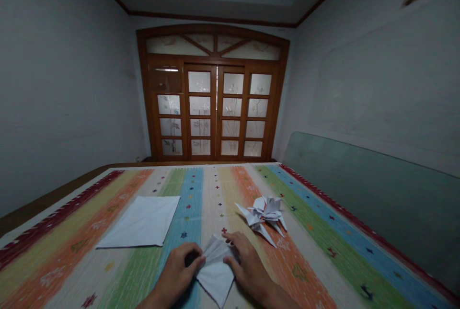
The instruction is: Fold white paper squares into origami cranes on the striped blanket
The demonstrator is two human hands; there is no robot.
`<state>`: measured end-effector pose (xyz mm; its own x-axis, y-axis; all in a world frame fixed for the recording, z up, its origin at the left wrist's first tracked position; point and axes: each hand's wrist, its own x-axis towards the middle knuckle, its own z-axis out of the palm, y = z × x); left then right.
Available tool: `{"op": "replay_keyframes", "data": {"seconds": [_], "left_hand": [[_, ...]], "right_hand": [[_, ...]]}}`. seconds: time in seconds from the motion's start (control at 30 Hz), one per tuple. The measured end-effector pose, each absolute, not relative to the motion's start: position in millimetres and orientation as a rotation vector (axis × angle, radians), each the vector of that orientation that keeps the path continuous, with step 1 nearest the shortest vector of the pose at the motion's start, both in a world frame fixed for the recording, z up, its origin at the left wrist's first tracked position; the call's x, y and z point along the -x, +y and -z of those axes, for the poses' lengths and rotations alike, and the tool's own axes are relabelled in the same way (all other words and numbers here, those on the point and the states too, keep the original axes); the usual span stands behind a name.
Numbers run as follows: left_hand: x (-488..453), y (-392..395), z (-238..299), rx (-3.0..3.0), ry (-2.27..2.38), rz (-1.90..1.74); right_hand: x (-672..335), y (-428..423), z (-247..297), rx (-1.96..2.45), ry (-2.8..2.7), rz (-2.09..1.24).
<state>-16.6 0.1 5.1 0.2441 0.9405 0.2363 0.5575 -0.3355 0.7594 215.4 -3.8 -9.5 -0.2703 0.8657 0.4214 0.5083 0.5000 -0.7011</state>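
Observation:
A folded piece of white paper (216, 278) lies on the striped tablecloth in front of me, kite-like in outline with crease lines at its upper part. At its left edge, my left hand (179, 266) pinches the paper between thumb and fingers. My right hand (247, 263) grips the right edge, its thumb on top of the paper and its index finger curled near the upper tip. Parts of the paper's edges are hidden behind the fingers.
A stack of flat white paper sheets (142, 223) lies to the left. Several folded white paper cranes (264, 215) sit in a pile at the right. The striped tablecloth (190, 203) covers the table. Beyond it stand wooden doors (215, 112); a pale green panel (359, 175) leans along the right.

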Motion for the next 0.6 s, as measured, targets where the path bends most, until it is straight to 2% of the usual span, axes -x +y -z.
{"op": "replay_keyframes", "data": {"seconds": [0.6], "left_hand": [[17.9, -4.0, 2.3, -2.185, 1.164, -0.913]], "right_hand": [[-216.5, -6.2, 6.9, 1.189, -2.085, -0.413]]}}
